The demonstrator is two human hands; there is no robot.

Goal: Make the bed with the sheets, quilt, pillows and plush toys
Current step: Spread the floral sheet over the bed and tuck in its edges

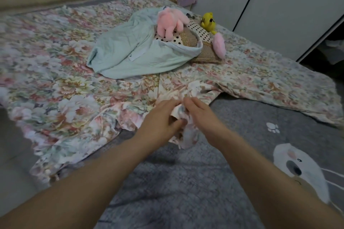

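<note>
- Left hand (162, 117) and right hand (202, 114) are at lower centre, almost touching, and both sets of fingers pinch the bunched edge of the floral sheet (74, 83).
- The sheet runs away from the fingers toward the upper frame; the grey bed (186, 182) is uncovered below them.
- The mint quilt (130, 50), pillows (198, 32) and pink plush toy (171, 22) are heaped at upper centre, well apart from the hands.

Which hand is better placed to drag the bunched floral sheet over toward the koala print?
Right. Both the left hand and the right hand pinch the floral sheet at its bunched edge, but the right hand is on the koala print side, with bare grey cover between.
</note>
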